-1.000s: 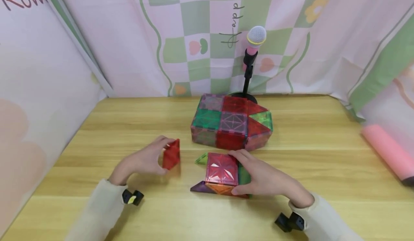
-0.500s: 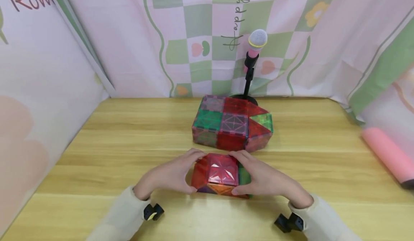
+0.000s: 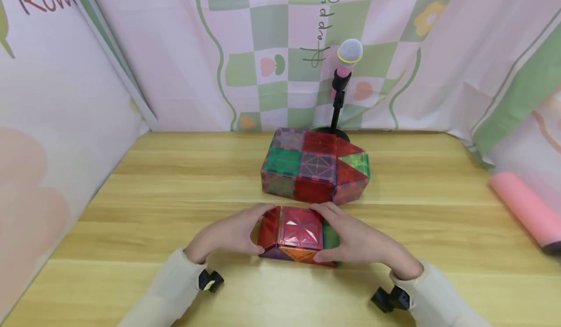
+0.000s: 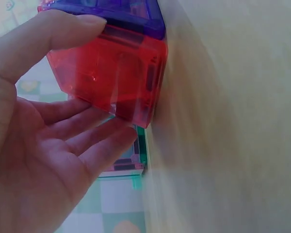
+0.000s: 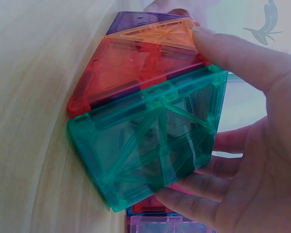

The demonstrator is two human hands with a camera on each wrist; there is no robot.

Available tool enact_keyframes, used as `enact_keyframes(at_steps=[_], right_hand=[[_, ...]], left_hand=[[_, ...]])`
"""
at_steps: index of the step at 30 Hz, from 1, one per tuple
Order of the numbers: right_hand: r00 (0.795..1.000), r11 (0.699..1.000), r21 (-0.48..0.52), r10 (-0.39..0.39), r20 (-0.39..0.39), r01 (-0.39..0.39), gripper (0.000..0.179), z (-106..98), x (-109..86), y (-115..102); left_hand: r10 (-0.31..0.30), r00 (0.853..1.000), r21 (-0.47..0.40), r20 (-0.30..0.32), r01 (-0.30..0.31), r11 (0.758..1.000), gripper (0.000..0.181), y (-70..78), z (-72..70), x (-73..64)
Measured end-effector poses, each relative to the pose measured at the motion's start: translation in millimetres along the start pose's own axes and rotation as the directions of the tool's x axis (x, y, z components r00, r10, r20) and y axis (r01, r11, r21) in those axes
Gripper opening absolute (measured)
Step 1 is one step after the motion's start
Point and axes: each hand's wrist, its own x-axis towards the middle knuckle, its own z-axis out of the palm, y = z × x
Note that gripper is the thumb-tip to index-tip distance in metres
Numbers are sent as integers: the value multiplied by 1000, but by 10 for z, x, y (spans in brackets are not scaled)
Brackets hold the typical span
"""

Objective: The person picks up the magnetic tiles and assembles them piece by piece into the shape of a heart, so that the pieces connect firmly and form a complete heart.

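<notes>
A small block of see-through magnetic tiles, topped by a pinkish-red square tile (image 3: 301,227), sits on the table between both hands. My left hand (image 3: 228,232) holds a red magnetic tile (image 3: 268,229) by its edges, leaning on the block's left end. In the left wrist view its thumb lies by the purple tile (image 4: 126,12), fingers along the opposite edge. My right hand (image 3: 357,234) grips the block's right part, thumb near the orange triangle tile (image 5: 160,35) and fingers on the far side. A green tile (image 5: 155,136) slopes at that end, beside a red triangle tile (image 5: 131,68).
Behind the small block stands a larger box of magnetic tiles (image 3: 317,166), close to it. A microphone on a stand (image 3: 337,100) rises behind that. At the right lies a pink cylinder (image 3: 526,210). Printed curtains (image 3: 175,49) bound the wooden table (image 3: 175,171).
My left hand has brought the red tile rightward onto the block's left end, and the tile has since tilted slightly more upright. My right hand has stayed on the block.
</notes>
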Motion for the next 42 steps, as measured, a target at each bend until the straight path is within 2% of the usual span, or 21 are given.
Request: enact_keyframes(at_steps=[3,6,16,21,29,31,34,36,38,39,42], right_hand=[[1000,1000,2,7,4,-7,88,2,0,7],[1000,1000,-4,9,7,-9,89,8,-1,14],[1000,1000,-14,15,8,-15,90,3,-12,8],[1000,1000,-3,20,6,-20,90,-3,-21,0],[995,1000,6,-13,-99,13,92,51,-76,-23],[992,999,28,-14,-123,17,89,55,-104,-17],[988,995,103,27,-151,-11,77,39,-129,30],[987,982,180,79,-141,-53,68,23,-139,80],[986,953,282,140,-92,-109,64,13,-146,127],[984,935,326,167,-54,-141,64,11,-151,146],[972,855,468,230,49,-226,65,26,-159,182]], left_hand=[[3,1000,-10,0,-3,1000,92,-11,1,-1],[16,1000,16,-17,-16,1000,93,0,12,-1],[79,988,36,-130,-75,997,87,18,92,8],[62,990,22,-123,-60,998,91,6,116,12],[74,988,73,-133,-65,995,91,31,115,-34],[90,985,94,-150,-77,993,91,49,111,-63],[143,972,149,-187,-116,982,90,76,113,-105],[183,960,195,-213,-141,970,89,91,121,-129],[210,949,240,-235,-153,959,88,100,134,-148],[218,945,258,-243,-153,954,88,103,140,-156],[227,939,288,-259,-149,946,89,109,162,-179]])
